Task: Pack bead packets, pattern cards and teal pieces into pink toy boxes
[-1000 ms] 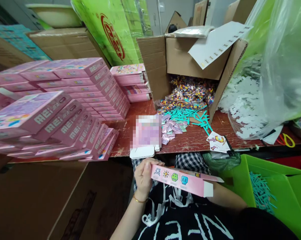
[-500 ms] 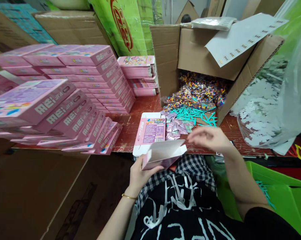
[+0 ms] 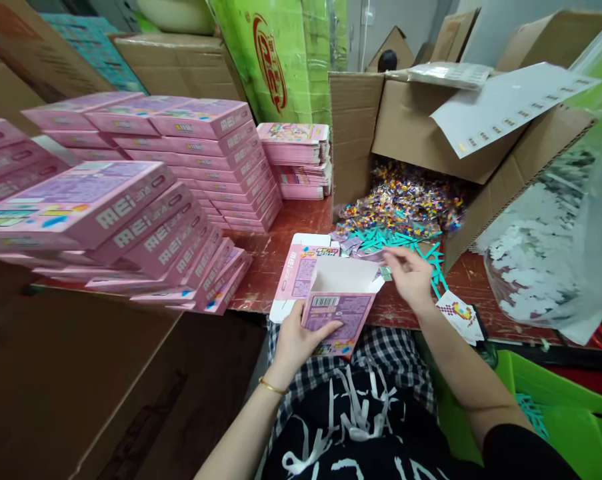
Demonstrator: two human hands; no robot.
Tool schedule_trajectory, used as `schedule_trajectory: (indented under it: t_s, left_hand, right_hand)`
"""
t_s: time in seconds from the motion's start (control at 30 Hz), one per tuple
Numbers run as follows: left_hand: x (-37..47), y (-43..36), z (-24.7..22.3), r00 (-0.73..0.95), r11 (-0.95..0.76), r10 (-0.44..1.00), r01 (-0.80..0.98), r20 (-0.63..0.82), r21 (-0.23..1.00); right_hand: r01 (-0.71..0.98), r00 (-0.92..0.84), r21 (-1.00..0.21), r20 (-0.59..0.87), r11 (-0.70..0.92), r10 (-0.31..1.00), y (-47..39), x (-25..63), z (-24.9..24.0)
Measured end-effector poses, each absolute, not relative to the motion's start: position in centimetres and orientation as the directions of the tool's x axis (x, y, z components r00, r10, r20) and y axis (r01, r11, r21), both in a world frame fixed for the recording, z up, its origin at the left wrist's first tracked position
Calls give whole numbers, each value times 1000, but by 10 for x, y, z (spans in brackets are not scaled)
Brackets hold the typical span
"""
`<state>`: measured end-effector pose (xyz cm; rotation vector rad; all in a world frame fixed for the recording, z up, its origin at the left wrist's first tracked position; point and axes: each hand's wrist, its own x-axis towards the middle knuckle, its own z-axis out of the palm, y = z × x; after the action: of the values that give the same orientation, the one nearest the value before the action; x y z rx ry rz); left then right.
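My left hand (image 3: 302, 337) grips a pink and purple cardboard box (image 3: 343, 313), thumb across its printed face. The box's top is open toward the far side, its white inside showing. Just right of that opening, my right hand (image 3: 411, 275) has its fingers pinched together at a small lilac packet (image 3: 369, 256), which is partly hidden behind the box flap. Turquoise plastic pieces (image 3: 395, 238) lie heaped beyond the right hand. Another pink box (image 3: 293, 277), lying flat with a white flap out, is on the table behind the held box.
Stacks of pink boxes (image 3: 145, 200) fill the left side, with flat cartons (image 3: 295, 153) behind. A brown carton (image 3: 358, 133) holds bags of colourful beads (image 3: 405, 197). At right are a clear bag of white pieces (image 3: 531, 267), printed cards (image 3: 461, 317) and a green bin (image 3: 555, 393).
The held box has tilted so its printed, barcoded face shows. My right hand has gone from loosely spread fingers to a pinch near the packets. The camera view has shifted left, and printed cards now show.
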<state>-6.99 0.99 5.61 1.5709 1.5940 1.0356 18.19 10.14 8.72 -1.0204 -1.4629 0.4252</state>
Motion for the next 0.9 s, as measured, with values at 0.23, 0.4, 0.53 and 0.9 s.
schedule_trajectory:
  t_s: [0.23,0.4,0.53,0.9]
  left_hand:
    - [-61,40,73,-63,-28,996,368,55,930]
    - [-60,40,72,-37,-79,994,358,99,930]
    - [-69,52,75,-117,-31,991,285,67,958]
    - [-100,69,57,-231,70,970,-9,-71,997]
  right_hand:
    - [214,230,-784,620,582,750,97,172,140]
    - [355,-297,-711,530,607,794,107,164,131]
    - [479,-110,-604,679,637,726,137,173,126]
    - [574,-59,-688,507,445,860,71,186,13]
